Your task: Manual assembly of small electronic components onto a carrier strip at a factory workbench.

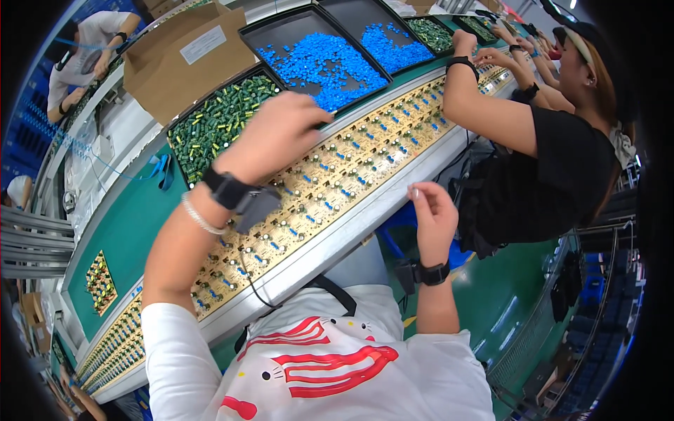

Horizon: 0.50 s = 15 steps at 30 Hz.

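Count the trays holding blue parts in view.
2, side by side beyond the circuit board strip: the near blue tray just past the left hand, the far blue tray beside it. None visibly hidden.

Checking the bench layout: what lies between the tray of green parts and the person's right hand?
In the head view, the long yellow circuit board lies between them.

Long green-topped assembly bench (133, 224) with pale metal edge rail runs diagonally. Glossy green floor (505, 302) below right. Blue plastic crates (17, 133) stacked far left. Bright ceiling light (574, 4) upper right.
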Motion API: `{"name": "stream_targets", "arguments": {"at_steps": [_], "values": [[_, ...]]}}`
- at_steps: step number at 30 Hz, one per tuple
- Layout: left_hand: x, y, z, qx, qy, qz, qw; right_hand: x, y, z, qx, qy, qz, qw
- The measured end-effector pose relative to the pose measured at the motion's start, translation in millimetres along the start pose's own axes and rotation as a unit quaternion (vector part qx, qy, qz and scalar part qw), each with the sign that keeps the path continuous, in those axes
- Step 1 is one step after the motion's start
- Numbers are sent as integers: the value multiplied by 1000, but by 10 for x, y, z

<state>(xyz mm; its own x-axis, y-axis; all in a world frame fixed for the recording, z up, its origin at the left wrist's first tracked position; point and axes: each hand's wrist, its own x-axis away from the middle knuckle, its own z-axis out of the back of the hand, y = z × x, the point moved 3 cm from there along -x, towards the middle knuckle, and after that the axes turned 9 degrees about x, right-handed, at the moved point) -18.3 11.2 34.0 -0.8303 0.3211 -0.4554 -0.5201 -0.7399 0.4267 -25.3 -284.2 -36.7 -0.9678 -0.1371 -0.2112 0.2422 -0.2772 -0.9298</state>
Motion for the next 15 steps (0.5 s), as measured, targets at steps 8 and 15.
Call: {"name": "stream_targets", "arguments": {"at_steps": [8,15], "values": [[881,-501,392,-34,10,110,993,-564,-150,-300,248,-126,141,950],[960,-447,437,-42,39,135,989,-644,-193,-441,293,-175,102,934]]}}
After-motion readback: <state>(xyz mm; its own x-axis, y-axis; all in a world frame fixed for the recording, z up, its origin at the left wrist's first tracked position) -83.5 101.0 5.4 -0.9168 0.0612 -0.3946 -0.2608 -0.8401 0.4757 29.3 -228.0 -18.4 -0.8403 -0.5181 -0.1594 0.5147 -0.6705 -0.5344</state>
